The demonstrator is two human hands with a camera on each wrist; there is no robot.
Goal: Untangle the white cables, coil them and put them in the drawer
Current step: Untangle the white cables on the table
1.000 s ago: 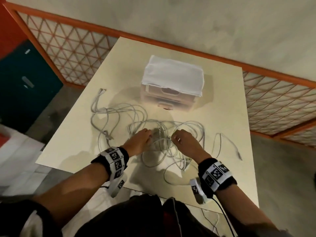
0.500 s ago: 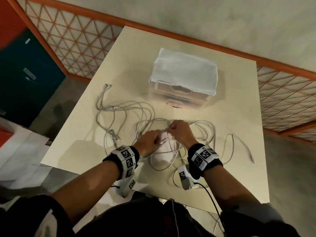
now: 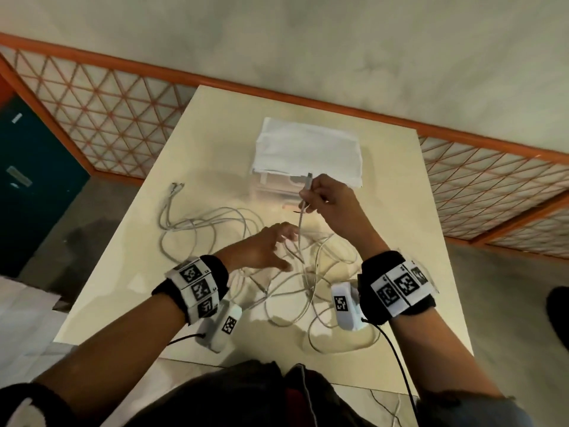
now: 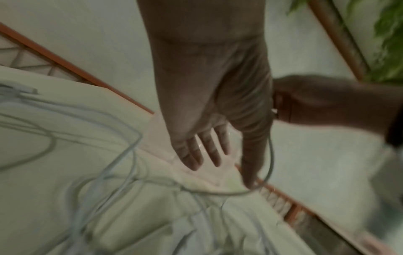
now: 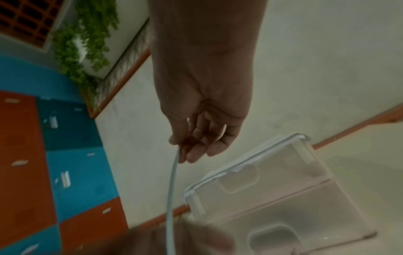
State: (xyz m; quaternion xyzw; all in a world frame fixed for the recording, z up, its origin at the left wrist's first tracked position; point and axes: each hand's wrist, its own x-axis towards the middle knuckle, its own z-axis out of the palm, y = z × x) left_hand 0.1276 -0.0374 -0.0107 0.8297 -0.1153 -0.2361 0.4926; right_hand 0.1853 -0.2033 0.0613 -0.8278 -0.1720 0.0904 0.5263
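Observation:
Several white cables (image 3: 308, 272) lie tangled on the cream table (image 3: 215, 134). My right hand (image 3: 311, 198) is lifted above the tangle and pinches one white cable (image 3: 303, 211) just below its plug, in front of the drawer unit (image 3: 277, 192). The right wrist view shows the same pinch (image 5: 185, 153), with the cable (image 5: 172, 189) hanging down beside the translucent drawers (image 5: 272, 198). My left hand (image 3: 283, 245) hovers over the tangle with fingers straight and spread. In the left wrist view a cable loop (image 4: 270, 155) runs along one finger of that hand (image 4: 218, 165).
A white cloth (image 3: 308, 155) covers the top of the drawer unit. Loose cable ends (image 3: 175, 188) reach toward the table's left edge. An orange lattice railing (image 3: 107, 112) borders the table, and teal lockers (image 3: 30, 180) stand to the left.
My right hand has risen out of the tangle with one cable end, toward the drawer unit. My left hand has let go and spread its fingers over the pile.

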